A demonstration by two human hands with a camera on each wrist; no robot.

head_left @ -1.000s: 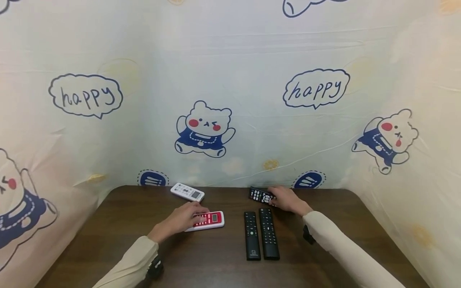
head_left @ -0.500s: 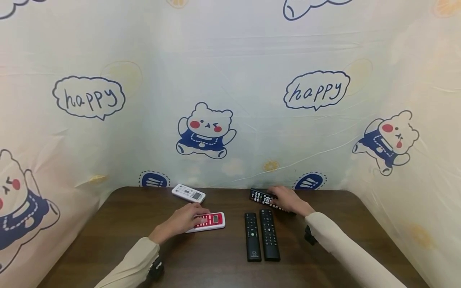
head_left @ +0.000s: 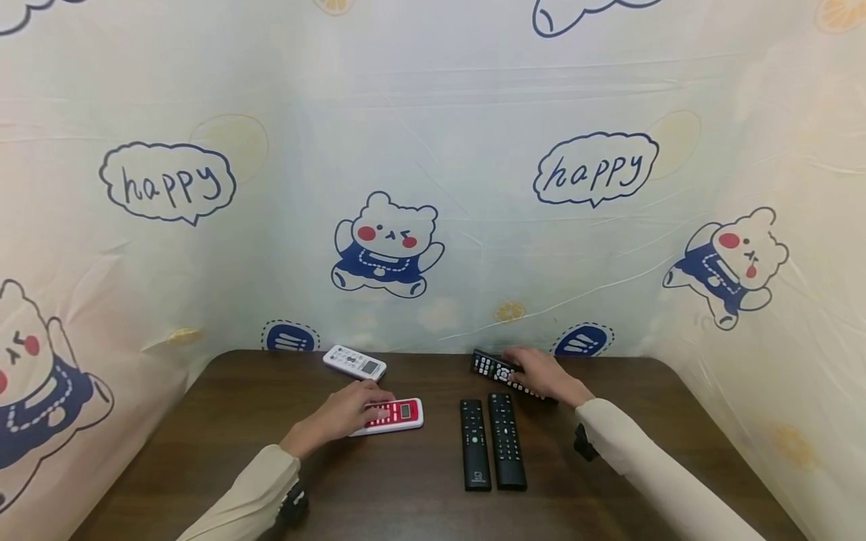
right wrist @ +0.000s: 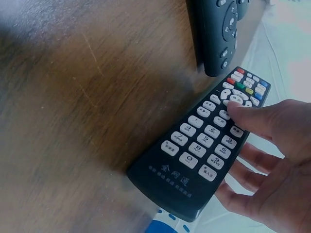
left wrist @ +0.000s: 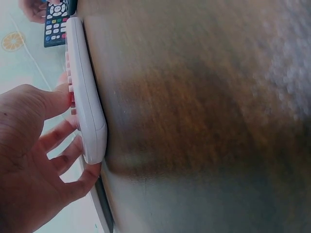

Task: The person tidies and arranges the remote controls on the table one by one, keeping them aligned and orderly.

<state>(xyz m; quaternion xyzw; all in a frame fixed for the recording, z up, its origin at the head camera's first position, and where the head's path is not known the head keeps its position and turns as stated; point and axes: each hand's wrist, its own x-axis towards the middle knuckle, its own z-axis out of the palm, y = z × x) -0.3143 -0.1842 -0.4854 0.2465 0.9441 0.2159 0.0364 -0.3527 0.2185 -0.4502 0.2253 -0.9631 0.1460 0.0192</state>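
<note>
In the head view, my left hand (head_left: 345,413) lies over the near-left end of a red-and-white remote control (head_left: 406,412) on the table. The left wrist view shows my thumb on the keys of this remote control (left wrist: 86,92) and my fingers curved along its other side. My right hand (head_left: 541,373) holds a black remote control (head_left: 489,367) with white keys near the back edge. In the right wrist view my thumb presses on the face of this remote control (right wrist: 194,141), with my fingers behind its edge. Its far corner appears slightly raised.
Two long black remotes, the left one (head_left: 475,447) and the right one (head_left: 507,443), lie side by side near the middle of the brown table (head_left: 379,503). A white remote (head_left: 353,362) lies at the back left. A printed cloth (head_left: 467,188) hangs behind.
The black remote in my right hand has turned a little, so its lower right end now shows beyond my hand, and its left end has risen slightly. My left hand stays in place.
</note>
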